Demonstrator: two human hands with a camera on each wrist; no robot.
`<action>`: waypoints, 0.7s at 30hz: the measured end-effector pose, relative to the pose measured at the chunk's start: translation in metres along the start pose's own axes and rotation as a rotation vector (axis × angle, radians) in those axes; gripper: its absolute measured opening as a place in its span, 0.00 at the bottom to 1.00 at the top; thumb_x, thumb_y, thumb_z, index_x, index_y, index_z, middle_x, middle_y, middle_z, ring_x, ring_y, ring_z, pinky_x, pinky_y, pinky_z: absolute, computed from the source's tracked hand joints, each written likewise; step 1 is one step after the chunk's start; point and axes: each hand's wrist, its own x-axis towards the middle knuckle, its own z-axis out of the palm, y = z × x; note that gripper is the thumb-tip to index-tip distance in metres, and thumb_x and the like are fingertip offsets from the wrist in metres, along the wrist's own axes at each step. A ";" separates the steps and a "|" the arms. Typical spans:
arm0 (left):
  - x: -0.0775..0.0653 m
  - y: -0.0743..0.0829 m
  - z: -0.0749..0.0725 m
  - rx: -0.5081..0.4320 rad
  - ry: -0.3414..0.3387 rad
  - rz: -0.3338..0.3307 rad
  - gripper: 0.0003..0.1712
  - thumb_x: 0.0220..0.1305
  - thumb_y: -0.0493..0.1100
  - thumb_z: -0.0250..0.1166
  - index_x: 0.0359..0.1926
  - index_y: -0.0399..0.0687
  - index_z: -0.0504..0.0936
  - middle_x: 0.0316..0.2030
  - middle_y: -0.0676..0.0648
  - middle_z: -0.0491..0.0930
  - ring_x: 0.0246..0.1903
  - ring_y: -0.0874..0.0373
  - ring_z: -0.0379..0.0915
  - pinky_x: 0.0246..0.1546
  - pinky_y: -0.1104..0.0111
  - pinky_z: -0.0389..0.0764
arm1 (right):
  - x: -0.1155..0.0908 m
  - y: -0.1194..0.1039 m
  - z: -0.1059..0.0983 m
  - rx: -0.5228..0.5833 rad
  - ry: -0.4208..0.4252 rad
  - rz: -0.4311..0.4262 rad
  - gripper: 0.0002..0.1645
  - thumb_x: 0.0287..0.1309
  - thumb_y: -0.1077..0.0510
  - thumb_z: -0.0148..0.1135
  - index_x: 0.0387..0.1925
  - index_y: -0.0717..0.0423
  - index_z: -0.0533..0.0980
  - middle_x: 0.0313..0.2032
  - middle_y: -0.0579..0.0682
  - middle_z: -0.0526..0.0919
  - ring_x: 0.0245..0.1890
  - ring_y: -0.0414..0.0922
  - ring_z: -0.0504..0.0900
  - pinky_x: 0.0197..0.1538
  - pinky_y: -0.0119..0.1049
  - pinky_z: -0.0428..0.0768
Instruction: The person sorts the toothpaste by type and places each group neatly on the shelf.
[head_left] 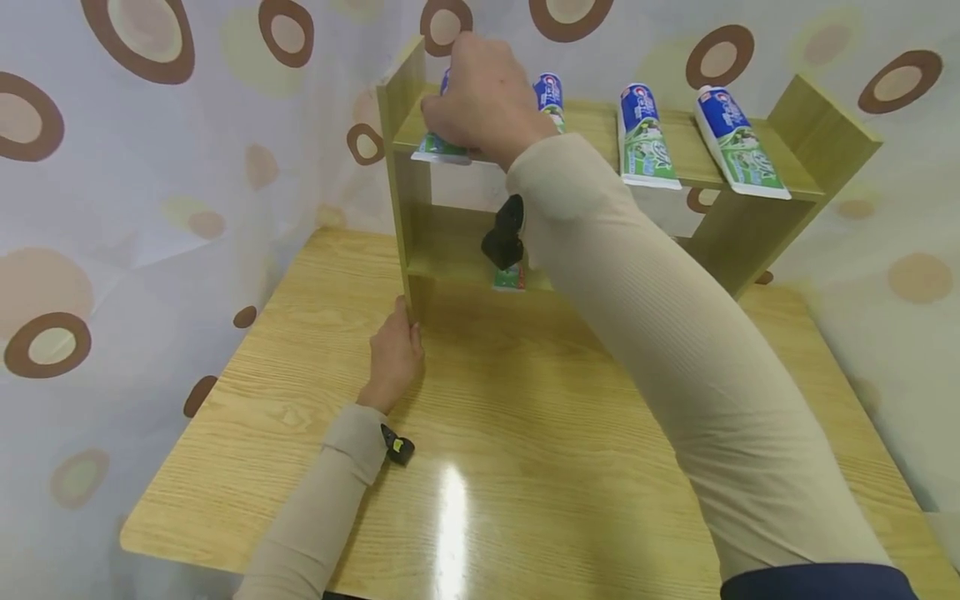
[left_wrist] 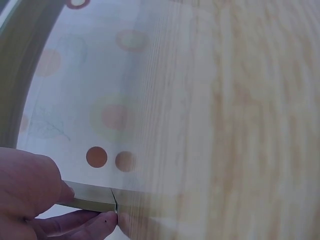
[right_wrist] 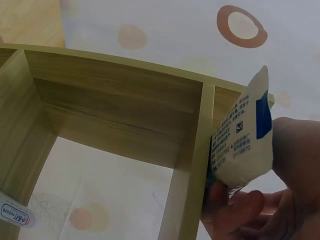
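Note:
At the left end of the top board of a wooden shelf rack (head_left: pixel 401 200), my right hand (head_left: pixel 487 96) grips a toothpaste tube (head_left: pixel 441 150). The hand covers most of that tube in the head view. In the right wrist view, the printed back of the tube (right_wrist: pixel 242 137) stands tilted beside the top board, with fingers curled at its lower side. Low on the rack's left side panel, my left hand (head_left: pixel 395 354) pinches the panel edge. The left wrist view has its thumb and fingers (left_wrist: pixel 80 227) on either side of that edge.
Along the top board lie three more toothpaste tubes: one (head_left: pixel 550 93) partly behind the right hand, one (head_left: pixel 647 137) further right, one (head_left: pixel 741 142) near the right panel. A tube (head_left: pixel 510 277) sits on the lower board. The rack stands on a wooden table (head_left: pixel 525 433) by a patterned wall covering.

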 end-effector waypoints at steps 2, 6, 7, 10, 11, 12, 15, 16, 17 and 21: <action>-0.001 0.000 0.001 -0.003 0.005 0.004 0.23 0.84 0.35 0.55 0.72 0.29 0.66 0.49 0.26 0.85 0.47 0.29 0.87 0.48 0.39 0.88 | 0.001 0.000 0.002 -0.006 0.005 0.005 0.38 0.78 0.44 0.54 0.81 0.53 0.62 0.52 0.47 0.79 0.47 0.41 0.79 0.49 0.29 0.82; -0.002 -0.001 0.002 -0.005 0.020 0.022 0.21 0.84 0.35 0.55 0.70 0.30 0.67 0.50 0.26 0.86 0.47 0.29 0.87 0.47 0.38 0.88 | 0.004 0.002 0.004 -0.006 0.022 0.014 0.37 0.78 0.43 0.55 0.80 0.52 0.64 0.57 0.48 0.80 0.47 0.41 0.80 0.51 0.30 0.84; -0.002 -0.001 0.001 -0.004 0.021 0.024 0.21 0.83 0.35 0.55 0.70 0.30 0.67 0.49 0.26 0.86 0.47 0.29 0.87 0.46 0.38 0.88 | 0.005 0.002 0.004 -0.009 0.025 0.016 0.37 0.77 0.43 0.56 0.80 0.52 0.64 0.56 0.48 0.81 0.47 0.41 0.80 0.50 0.30 0.83; -0.002 -0.001 0.001 -0.005 0.012 0.022 0.21 0.84 0.35 0.55 0.70 0.30 0.67 0.49 0.27 0.86 0.47 0.30 0.87 0.47 0.38 0.88 | 0.008 0.005 0.005 -0.024 0.029 0.016 0.35 0.76 0.42 0.56 0.77 0.52 0.67 0.48 0.45 0.80 0.43 0.40 0.78 0.45 0.30 0.80; -0.003 0.000 0.002 -0.005 0.008 0.019 0.21 0.84 0.35 0.55 0.70 0.30 0.66 0.48 0.27 0.86 0.46 0.30 0.87 0.46 0.38 0.87 | 0.009 0.005 0.005 -0.033 0.027 0.014 0.35 0.76 0.42 0.56 0.76 0.52 0.67 0.45 0.43 0.78 0.42 0.40 0.77 0.43 0.31 0.78; -0.003 0.000 0.002 -0.001 0.003 0.016 0.21 0.84 0.35 0.55 0.70 0.30 0.66 0.48 0.28 0.86 0.46 0.31 0.87 0.46 0.38 0.87 | 0.011 0.006 0.005 -0.038 0.025 0.013 0.33 0.75 0.42 0.56 0.73 0.51 0.68 0.41 0.42 0.76 0.40 0.40 0.76 0.41 0.32 0.77; -0.004 0.003 0.003 0.003 -0.006 0.015 0.24 0.84 0.35 0.55 0.72 0.28 0.65 0.47 0.28 0.86 0.45 0.32 0.87 0.46 0.39 0.87 | 0.013 0.009 0.004 -0.070 0.026 0.005 0.28 0.74 0.39 0.56 0.67 0.48 0.70 0.35 0.41 0.72 0.36 0.39 0.73 0.37 0.33 0.73; -0.003 0.004 0.003 -0.001 -0.005 0.018 0.24 0.84 0.35 0.55 0.73 0.28 0.65 0.47 0.28 0.86 0.45 0.32 0.87 0.46 0.40 0.87 | 0.013 0.010 0.003 -0.081 0.030 0.002 0.30 0.74 0.39 0.56 0.68 0.47 0.70 0.35 0.41 0.71 0.36 0.40 0.73 0.37 0.33 0.72; -0.003 0.005 0.003 -0.003 -0.004 0.022 0.25 0.84 0.35 0.55 0.73 0.27 0.65 0.47 0.28 0.86 0.45 0.32 0.87 0.47 0.40 0.87 | 0.013 0.011 0.003 -0.093 0.037 0.001 0.30 0.74 0.39 0.55 0.68 0.47 0.69 0.35 0.41 0.71 0.36 0.40 0.73 0.37 0.34 0.72; -0.001 0.009 0.002 -0.006 -0.005 0.021 0.25 0.84 0.35 0.56 0.74 0.28 0.65 0.48 0.28 0.85 0.46 0.31 0.87 0.49 0.39 0.87 | 0.013 0.015 0.002 -0.115 0.059 0.001 0.34 0.74 0.37 0.53 0.74 0.46 0.68 0.40 0.40 0.73 0.40 0.41 0.74 0.38 0.34 0.72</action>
